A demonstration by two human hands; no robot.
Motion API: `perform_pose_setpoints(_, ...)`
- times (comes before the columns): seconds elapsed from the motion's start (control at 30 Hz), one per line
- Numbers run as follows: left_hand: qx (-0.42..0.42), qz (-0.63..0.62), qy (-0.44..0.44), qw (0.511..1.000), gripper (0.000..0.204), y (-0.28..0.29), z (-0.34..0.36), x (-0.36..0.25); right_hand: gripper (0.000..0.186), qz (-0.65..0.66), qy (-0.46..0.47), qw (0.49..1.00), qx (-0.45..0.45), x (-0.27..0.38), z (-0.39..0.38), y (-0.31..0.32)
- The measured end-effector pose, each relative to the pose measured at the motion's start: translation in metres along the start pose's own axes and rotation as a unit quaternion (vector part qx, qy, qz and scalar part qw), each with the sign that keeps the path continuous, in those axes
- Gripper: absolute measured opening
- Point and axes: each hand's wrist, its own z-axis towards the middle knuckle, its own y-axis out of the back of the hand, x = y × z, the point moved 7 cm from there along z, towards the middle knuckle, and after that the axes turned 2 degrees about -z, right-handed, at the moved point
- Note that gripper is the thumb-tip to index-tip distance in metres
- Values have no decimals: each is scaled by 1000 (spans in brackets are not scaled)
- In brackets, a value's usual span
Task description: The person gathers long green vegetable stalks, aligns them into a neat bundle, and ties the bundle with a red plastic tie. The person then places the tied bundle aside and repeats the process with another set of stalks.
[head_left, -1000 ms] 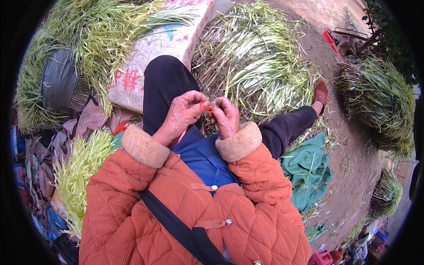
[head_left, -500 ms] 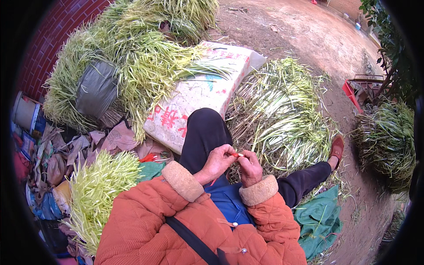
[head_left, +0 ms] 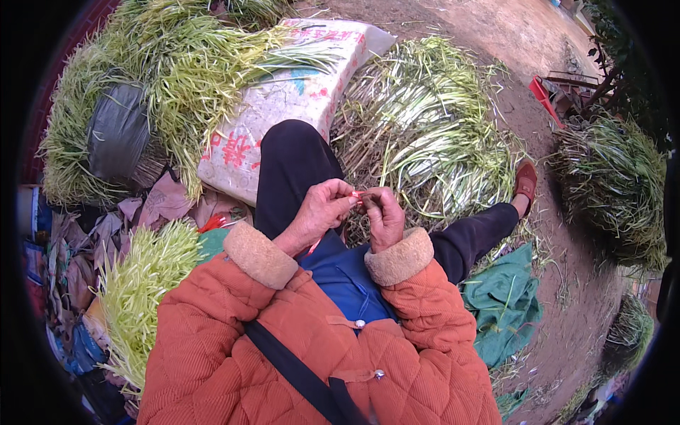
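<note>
My left hand and my right hand meet in front of my raised knee, fingertips almost touching. Both pinch a thin red strip, and a pale spot shows on it between them. A loose end of the strip hangs below my left palm. Whether the strip is tape or ribbon, I cannot tell. Beyond my hands lies a broad heap of green-yellow leafy stalks. Left of my knee rests a white sack with red print, several stalks lying across it.
Large bundles of stalks stand at the far left, one wrapped in grey plastic. Pale cut leaves lie by my left sleeve, near red strips. A green cloth and another bundle are on the right.
The view has shifted, so the surroundings sit higher and further left. My fingers have turned slightly around the red strip, and its loose end now shows below my left hand.
</note>
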Motion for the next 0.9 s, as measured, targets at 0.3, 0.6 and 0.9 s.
perform_pose_setpoints(0.3, -74, 162, -21, 984, 7, 10, 4, -5, 19, -277, 257, 925, 40, 42, -8, -9)
perform_pose_setpoints(0.6, -25, 304, -92, 948, 6, 5, 2, -9, 8, -106, 72, 990, 62, 5, 0, -4)
perform_pose_setpoints(0.9, 34, 240, -171, 955, 22, -10, -7, -23, 17, 349, -258, 892, 126, -36, -14, -17)
